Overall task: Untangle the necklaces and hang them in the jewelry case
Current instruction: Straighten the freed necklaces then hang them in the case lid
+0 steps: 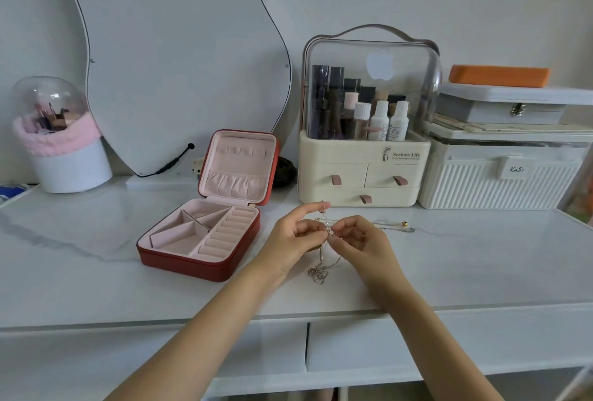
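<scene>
I'm mid-untangling: my left hand [296, 234] and right hand [357, 240] both pinch the knotted necklaces [328, 230]; next I'd tease one free toward the jewelry case [205, 234] at nine o'clock.

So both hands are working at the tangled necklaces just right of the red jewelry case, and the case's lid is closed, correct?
Not quite: the red jewelry case has its lid open, standing upright. The head view shows it. Both the left hand and the right hand do pinch the tangled necklaces right of it.
</scene>
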